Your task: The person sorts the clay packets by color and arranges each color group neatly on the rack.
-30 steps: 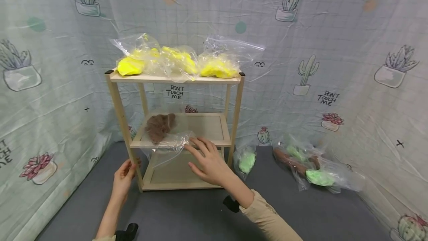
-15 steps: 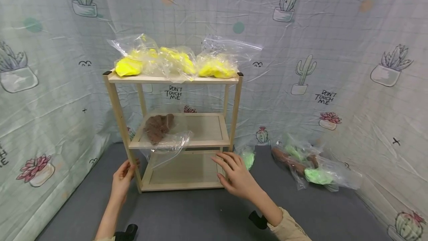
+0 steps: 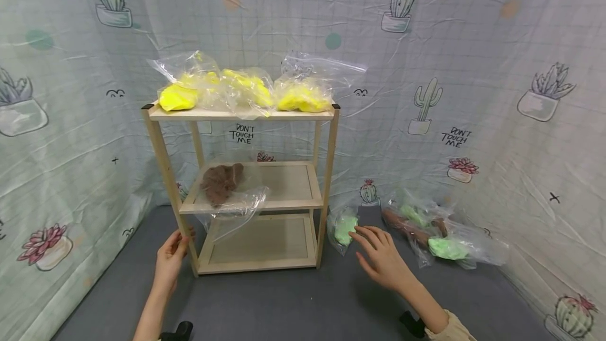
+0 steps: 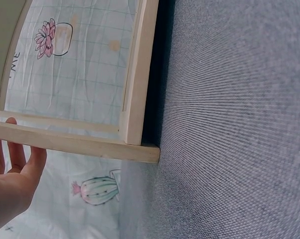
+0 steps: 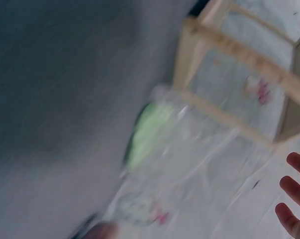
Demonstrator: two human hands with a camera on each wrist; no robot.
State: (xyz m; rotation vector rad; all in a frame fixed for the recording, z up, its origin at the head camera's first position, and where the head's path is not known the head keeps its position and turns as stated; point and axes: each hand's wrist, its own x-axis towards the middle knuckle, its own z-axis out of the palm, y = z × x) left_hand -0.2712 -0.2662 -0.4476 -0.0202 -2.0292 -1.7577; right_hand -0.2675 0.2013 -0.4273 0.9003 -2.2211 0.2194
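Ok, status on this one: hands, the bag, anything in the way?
Left hand grips the shelf's front leg. Right hand open, empty, beside the green bag on the floor. Nothing between them.

Left hand (image 3: 171,257) raised, fingers curled in grip; right hand (image 3: 382,258) outstretched, fingers spread, holding nothing

Open floor (image 3: 303,299) between shelf (image 3: 326,172) and bags (image 3: 440,236)

Place: a makeshift staged recording corner, not a lived-in room.
Walls: wrinkled cactus-print sheeting (image 3: 473,67) hung on all sides.
Floor: plain grey carpet (image 3: 303,304).
Furnishing: one small wooden shelf rack (image 3: 241,193).
Props: bagged coloured dough (image 3: 246,88).
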